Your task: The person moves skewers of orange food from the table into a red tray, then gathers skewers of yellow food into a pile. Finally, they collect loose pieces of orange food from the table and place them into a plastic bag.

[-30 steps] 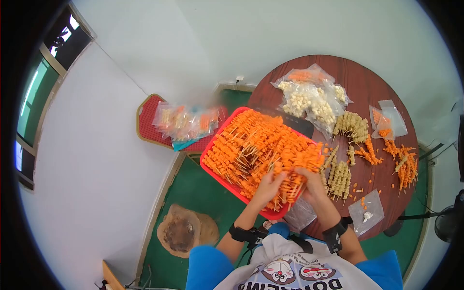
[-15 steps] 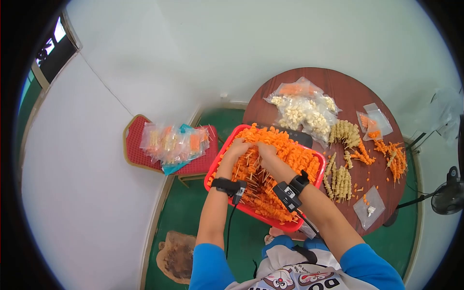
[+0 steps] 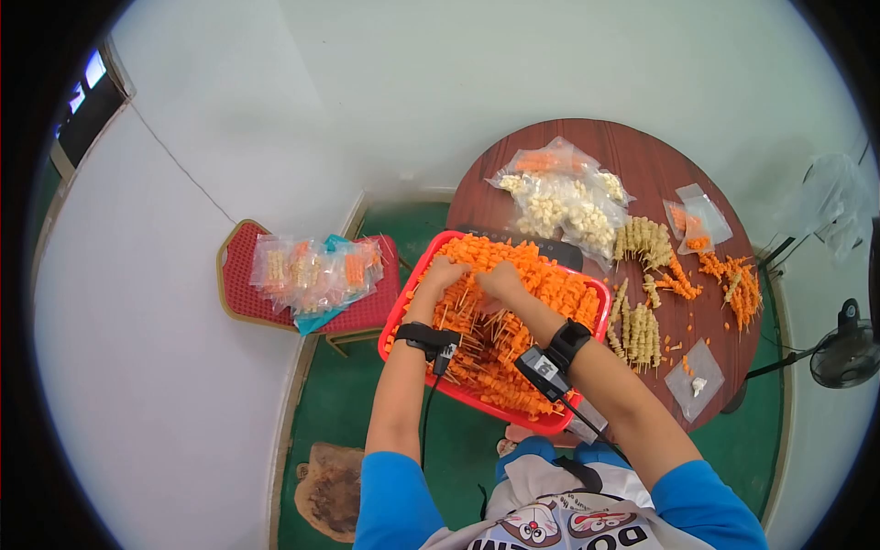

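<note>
Since a second ago, both hands have been shifted from the near right corner of the red plastic basket (image 3: 541,423) to its far side, where they are now being held low among the orange skewers (image 3: 559,293). The left hand (image 3: 445,273) is being kept near the far left corner, fingers dipped into the heap; the right hand (image 3: 500,280) is being kept just beside it, fingers bent inward. Whether anything is being pinched in either grip cannot be told, as the fingertips are being hidden. The orange skewers are being contained in the basket, bare stick ends showing in the middle; the basket is overlapping the left edge of the round brown counter (image 3: 632,160) in view, and its support is being hidden. On the counter, clear bags of pale pieces (image 3: 577,215), tan skewers (image 3: 639,335) and a loose orange bunch (image 3: 741,286) are being displayed. Filled clear packets (image 3: 307,275) are being supported by a red chair (image 3: 240,266), and a wooden stump (image 3: 328,495) is being seen on the green floor (image 3: 380,435).
</note>
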`<action>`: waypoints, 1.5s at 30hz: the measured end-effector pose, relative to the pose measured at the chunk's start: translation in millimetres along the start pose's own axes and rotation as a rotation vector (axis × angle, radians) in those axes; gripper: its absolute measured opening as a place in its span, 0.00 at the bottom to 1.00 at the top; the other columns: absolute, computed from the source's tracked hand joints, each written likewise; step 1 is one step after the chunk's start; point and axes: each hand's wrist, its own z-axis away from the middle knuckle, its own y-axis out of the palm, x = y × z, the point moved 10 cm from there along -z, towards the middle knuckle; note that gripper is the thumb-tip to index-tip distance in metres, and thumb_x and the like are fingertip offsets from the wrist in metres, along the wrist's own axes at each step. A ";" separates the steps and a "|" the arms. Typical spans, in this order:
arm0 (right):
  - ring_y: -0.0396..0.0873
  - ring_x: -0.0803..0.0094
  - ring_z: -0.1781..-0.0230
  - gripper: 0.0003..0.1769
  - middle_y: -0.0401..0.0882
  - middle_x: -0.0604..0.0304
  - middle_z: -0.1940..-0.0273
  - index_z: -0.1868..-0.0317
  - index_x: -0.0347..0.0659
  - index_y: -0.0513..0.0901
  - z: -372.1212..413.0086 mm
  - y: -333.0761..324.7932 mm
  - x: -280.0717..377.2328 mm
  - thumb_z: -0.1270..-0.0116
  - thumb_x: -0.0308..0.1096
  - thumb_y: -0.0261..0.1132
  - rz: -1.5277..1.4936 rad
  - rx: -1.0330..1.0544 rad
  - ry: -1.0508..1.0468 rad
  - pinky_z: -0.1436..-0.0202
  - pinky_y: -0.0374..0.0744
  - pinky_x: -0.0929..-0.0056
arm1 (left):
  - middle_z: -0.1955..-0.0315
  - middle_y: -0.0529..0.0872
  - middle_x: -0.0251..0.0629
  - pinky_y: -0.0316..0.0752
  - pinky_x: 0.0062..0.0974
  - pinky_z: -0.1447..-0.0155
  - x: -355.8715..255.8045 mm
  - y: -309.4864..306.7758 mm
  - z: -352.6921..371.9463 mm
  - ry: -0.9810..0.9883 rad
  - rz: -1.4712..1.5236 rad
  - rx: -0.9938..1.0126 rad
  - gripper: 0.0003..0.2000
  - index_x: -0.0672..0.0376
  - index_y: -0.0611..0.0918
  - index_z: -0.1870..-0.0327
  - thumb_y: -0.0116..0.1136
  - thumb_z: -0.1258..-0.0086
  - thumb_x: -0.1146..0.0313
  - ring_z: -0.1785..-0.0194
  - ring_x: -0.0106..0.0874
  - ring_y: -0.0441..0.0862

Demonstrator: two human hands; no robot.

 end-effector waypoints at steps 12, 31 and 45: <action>0.76 0.72 0.81 0.14 0.77 0.55 0.76 0.63 0.31 0.76 65.9 -13.4 -3.8 0.42 0.34 0.55 -0.137 0.165 -0.309 0.79 0.75 0.75 | 0.74 0.81 0.39 0.74 0.27 0.68 -2.5 -19.7 -24.1 0.061 -0.142 -0.030 0.16 0.66 0.79 0.62 0.60 0.48 0.64 0.73 0.29 0.78; 0.71 0.82 0.82 0.09 0.77 0.61 0.76 0.65 0.33 0.77 268.3 -204.4 -244.7 0.41 0.30 0.55 -0.317 -0.373 0.140 0.82 0.70 0.84 | 0.77 0.79 0.39 0.68 0.23 0.79 9.2 -27.1 -2.9 -0.039 -0.222 -0.068 0.14 0.66 0.77 0.60 0.57 0.50 0.77 0.80 0.27 0.76; 0.75 0.78 0.76 0.09 0.78 0.59 0.76 0.66 0.31 0.77 313.9 -226.9 -257.4 0.43 0.30 0.57 -0.097 -0.481 0.071 0.72 0.72 0.80 | 0.61 0.80 0.47 0.70 0.26 0.53 -8.1 -20.4 -21.2 0.283 -0.032 -0.305 0.15 0.69 0.75 0.55 0.50 0.42 0.71 0.56 0.35 0.78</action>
